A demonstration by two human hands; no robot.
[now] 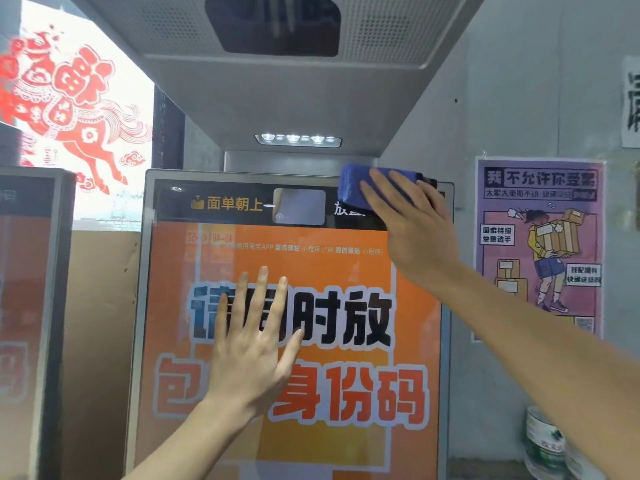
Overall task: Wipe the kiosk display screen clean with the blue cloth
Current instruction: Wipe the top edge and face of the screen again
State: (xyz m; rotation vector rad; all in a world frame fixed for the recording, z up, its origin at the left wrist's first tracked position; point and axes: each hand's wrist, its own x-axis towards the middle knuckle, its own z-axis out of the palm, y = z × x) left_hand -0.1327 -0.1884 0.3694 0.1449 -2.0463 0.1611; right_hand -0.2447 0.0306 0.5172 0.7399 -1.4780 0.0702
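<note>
Our left hand [247,344] is nearest the camera, its forearm rising from the bottom edge of the head view. It lies flat against the middle of the kiosk display screen [346,271], fingers straight and spread, holding nothing, and it covers part of the large dark characters printed there.

Our right hand [408,220] reaches in from the lower right corner of the view, the arm stretched up to the top right corner of the screen. Its fingers are straight and slightly fanned, pressing the blue cloth [360,185] flat against the glass. That cloth is folded into a thick pad; it sits on the dark strip along the screen's top edge and hides part of the white text there.

We see the screen standing upright in a grey frame, mostly orange, with large black and orange characters. Above it, a grey hood [277,98] juts toward us, with a row of small white lights [298,138] on its underside.

Left of the kiosk, a red paper-cut horse [76,109] decorates a bright window. On the grey wall to the right hangs a purple poster [540,244] showing a figure carrying boxes. Below it, near the lower right corner, stands a white bucket [543,441].
</note>
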